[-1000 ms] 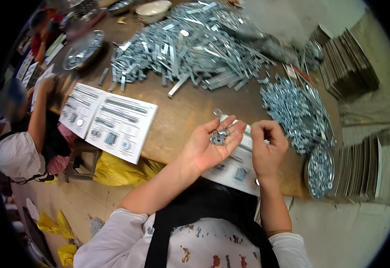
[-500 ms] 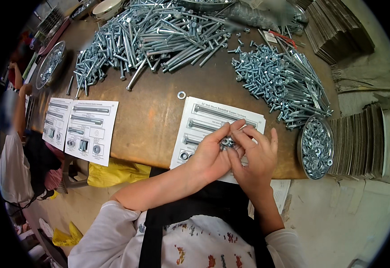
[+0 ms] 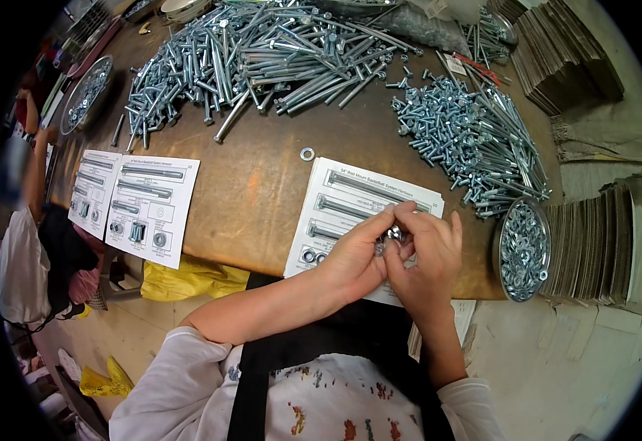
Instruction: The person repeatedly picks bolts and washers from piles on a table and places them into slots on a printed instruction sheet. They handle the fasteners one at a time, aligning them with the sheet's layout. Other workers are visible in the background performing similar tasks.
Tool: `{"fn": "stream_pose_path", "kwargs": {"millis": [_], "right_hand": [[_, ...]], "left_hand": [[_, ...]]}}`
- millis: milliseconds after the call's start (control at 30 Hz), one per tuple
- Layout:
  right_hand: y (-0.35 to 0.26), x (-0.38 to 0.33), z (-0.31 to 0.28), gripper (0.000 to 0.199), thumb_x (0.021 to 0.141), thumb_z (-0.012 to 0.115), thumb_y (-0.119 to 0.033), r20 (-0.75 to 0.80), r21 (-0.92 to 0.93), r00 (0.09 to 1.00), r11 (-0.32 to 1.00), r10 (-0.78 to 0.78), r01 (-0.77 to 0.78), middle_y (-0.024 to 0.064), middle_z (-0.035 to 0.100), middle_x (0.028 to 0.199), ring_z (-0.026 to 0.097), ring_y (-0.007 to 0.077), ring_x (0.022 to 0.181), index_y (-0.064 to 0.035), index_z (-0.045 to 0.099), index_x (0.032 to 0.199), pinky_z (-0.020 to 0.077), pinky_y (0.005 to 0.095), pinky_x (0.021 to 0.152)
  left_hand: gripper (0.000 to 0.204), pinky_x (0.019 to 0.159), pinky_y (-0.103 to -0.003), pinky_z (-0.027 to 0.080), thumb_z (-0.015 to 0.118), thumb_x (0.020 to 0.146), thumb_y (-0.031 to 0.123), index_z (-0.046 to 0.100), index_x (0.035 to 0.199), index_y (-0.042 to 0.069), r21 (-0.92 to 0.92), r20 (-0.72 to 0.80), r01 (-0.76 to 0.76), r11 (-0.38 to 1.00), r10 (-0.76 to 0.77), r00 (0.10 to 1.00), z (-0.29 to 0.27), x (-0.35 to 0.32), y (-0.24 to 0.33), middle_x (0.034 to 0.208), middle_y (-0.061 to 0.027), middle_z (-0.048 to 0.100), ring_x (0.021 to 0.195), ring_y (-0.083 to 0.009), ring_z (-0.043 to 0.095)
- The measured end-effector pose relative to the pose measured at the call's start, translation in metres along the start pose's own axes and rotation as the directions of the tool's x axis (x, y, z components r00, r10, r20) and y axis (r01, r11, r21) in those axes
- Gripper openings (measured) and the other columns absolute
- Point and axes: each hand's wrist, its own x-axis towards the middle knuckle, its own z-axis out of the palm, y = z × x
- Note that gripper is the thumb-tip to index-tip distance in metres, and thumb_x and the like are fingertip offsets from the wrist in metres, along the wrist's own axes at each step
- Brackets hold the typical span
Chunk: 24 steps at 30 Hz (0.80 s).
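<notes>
We are working at a brown wooden table (image 3: 262,191) that fills most of the view. Across its far side lies a wide heap of long bolts (image 3: 255,59), their shafts running every which way, though many lie roughly left to right. To the right of it is a smaller pile of short bolts (image 3: 468,140), which trails toward the near right corner. Stacks of flat cardboard (image 3: 600,242) stand off the table's right edge, with more at the top right. On the left part of the table lie two printed parts sheets (image 3: 137,206) side by side, overhanging the near edge. A round metal dish of washers (image 3: 523,250) sits at the near right edge, just beside the short bolts. A single loose washer (image 3: 307,153) lies on bare wood between the long bolts and our own printed card (image 3: 350,206), which rests right in front of us with its long side running away from us, slightly tilted to the right.

Over the near right part of that card our two hands meet. Our left hand (image 3: 350,261) comes in from the lower left, fingers curled, thumb and forefinger closed on a small cluster of metal hardware (image 3: 393,235). Our right hand (image 3: 431,257) touches the left one, its fingers pressed close together and bent over the same cluster, pinching it from the other side. The hardware sits just above the card, between the fingertips; it is too small and too covered for us to tell its long axis or which way it points.

At the far left edge another person sits beside the table.
</notes>
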Motion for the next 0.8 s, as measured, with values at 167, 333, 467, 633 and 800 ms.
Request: {"fn": "stream_pose_path", "kwargs": {"millis": [167,333,467,633,800], "right_hand": [[0.001,0.0,0.0,0.039,0.072,0.076,-0.008,-0.035,0.015,0.999,1.0,-0.005,0.006,0.0032,0.067,0.092,0.063,0.0231,0.099,-0.0086,0.066,0.11,0.0328,0.0578,0.107],[0.0,0.0,0.001,0.041,0.073,0.076,-0.009,-0.004,-0.012,1.0,1.0,-0.022,0.022,0.0027,0.066,0.091,0.063,0.0238,0.099,-0.0088,0.065,0.112,0.0331,0.0575,0.107],[-0.009,0.004,-0.002,0.042,0.073,0.075,-0.009,0.024,-0.009,0.999,0.999,0.037,-0.037,0.0027,0.065,0.09,0.062,0.0238,0.1,-0.0087,0.065,0.114,0.0327,0.0578,0.107],[-0.006,0.003,-0.001,0.048,0.073,0.074,-0.01,0.02,-0.056,1.0,0.998,-0.009,0.01,0.0031,0.065,0.091,0.062,0.0237,0.102,-0.0086,0.063,0.119,0.0322,0.0591,0.107],[-0.012,0.005,0.0,0.05,0.073,0.074,-0.009,0.037,-0.042,0.999,0.999,0.03,-0.028,0.0029,0.065,0.092,0.061,0.0238,0.104,-0.0084,0.062,0.123,0.0316,0.0602,0.107]], "left_hand": [[0.036,0.106,-0.037,0.045,0.047,0.104,0.025,0.051,0.131,0.001,-0.053,0.081,0.034,0.998,-0.029,0.996,0.0,-0.007,0.004,0.127,-0.0104,0.054,0.119,-0.0214,0.053],[0.034,0.107,-0.035,0.045,0.045,0.105,0.021,0.05,0.131,0.0,-0.033,0.03,-0.02,0.999,0.021,0.999,-0.002,-0.013,0.003,0.126,-0.0102,0.054,0.119,-0.0206,0.052],[0.032,0.107,-0.034,0.045,0.043,0.105,0.018,0.051,0.131,0.0,-0.082,0.096,-0.053,0.995,0.06,0.994,-0.011,-0.009,0.0,0.126,-0.0095,0.054,0.119,-0.0196,0.052],[0.035,0.107,-0.034,0.045,0.043,0.105,0.018,0.049,0.134,-0.001,-0.02,0.018,-0.072,0.997,0.072,0.997,0.002,-0.017,0.001,0.127,-0.0094,0.053,0.12,-0.0192,0.052],[0.038,0.107,-0.033,0.045,0.042,0.106,0.02,0.047,0.137,-0.001,0.035,-0.016,-0.096,0.995,0.097,0.995,0.002,-0.018,0.002,0.128,-0.0096,0.053,0.12,-0.0189,0.052]]}}
